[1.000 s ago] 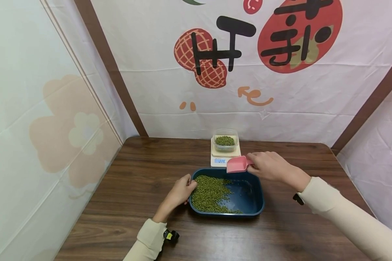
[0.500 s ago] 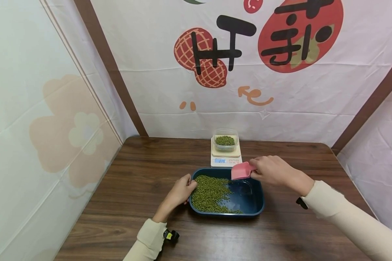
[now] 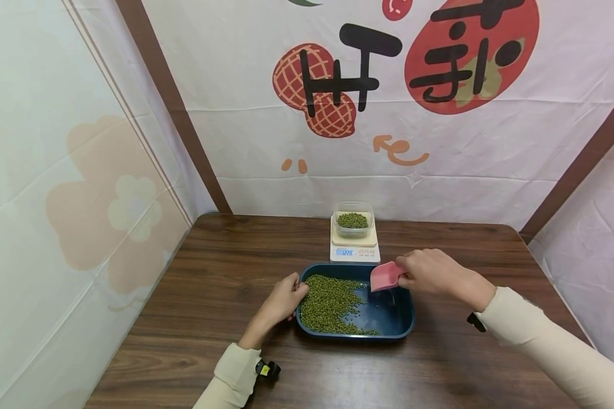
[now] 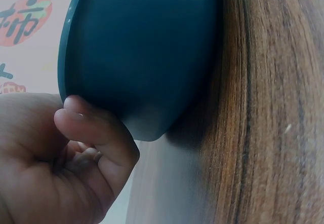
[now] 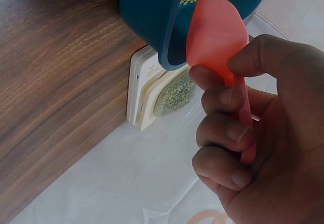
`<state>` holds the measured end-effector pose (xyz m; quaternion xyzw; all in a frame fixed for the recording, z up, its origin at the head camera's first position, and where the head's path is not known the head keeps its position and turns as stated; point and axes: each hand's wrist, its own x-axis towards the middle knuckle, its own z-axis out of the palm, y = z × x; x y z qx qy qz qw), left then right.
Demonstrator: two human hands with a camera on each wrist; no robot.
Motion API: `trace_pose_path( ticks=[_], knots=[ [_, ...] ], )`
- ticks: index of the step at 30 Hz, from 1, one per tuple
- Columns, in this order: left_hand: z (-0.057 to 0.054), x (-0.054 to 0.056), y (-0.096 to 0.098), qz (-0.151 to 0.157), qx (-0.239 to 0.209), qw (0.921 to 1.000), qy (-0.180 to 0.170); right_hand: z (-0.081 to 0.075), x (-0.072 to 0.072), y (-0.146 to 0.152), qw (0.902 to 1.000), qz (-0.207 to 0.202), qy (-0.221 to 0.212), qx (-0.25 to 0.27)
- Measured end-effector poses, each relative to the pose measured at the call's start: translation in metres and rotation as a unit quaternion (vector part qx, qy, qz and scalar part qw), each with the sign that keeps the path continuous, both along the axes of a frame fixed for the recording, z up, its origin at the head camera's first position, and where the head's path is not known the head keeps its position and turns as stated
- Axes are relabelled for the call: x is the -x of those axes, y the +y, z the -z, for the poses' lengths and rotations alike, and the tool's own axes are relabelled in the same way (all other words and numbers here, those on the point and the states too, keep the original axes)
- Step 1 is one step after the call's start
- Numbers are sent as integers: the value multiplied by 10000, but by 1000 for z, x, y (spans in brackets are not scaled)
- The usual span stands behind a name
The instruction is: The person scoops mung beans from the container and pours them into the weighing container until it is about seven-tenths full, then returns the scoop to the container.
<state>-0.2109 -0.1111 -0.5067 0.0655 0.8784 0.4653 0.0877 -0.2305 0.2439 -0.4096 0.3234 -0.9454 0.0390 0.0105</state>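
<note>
A dark blue basin (image 3: pixel 355 337) holds green mung beans (image 3: pixel 330 304), heaped toward its left side with the right part of its floor bare. My left hand (image 3: pixel 282 298) grips the basin's left rim, its fingers bent at the edge in the left wrist view. My right hand (image 3: pixel 432 272) holds a pink scoop (image 3: pixel 385 276) over the basin's back right part. In the right wrist view the fingers wrap the scoop's handle (image 5: pixel 245 125), with the thumb lying near the base of its bowl. No beans show in the scoop in the head view.
Behind the basin stands a white kitchen scale (image 3: pixel 355 254) with a lit display. On it sits a clear plastic tub (image 3: pixel 353 230) with mung beans inside. The brown wooden table (image 3: pixel 225 272) meets a printed cloth backdrop (image 3: pixel 266 199) at the back.
My right hand has moved the pink scoop from beside the scale's front edge toward me and to the right, down over the basin. The left hand keeps its grip on the rim.
</note>
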Motion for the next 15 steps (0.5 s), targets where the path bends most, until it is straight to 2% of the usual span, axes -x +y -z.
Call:
trace_pose_path(
  ticks=[15],
  knots=[
    [-1,-1,0,22,-22,10000,9,8,-2,-6,9997,-44,-21,-229]
  ],
)
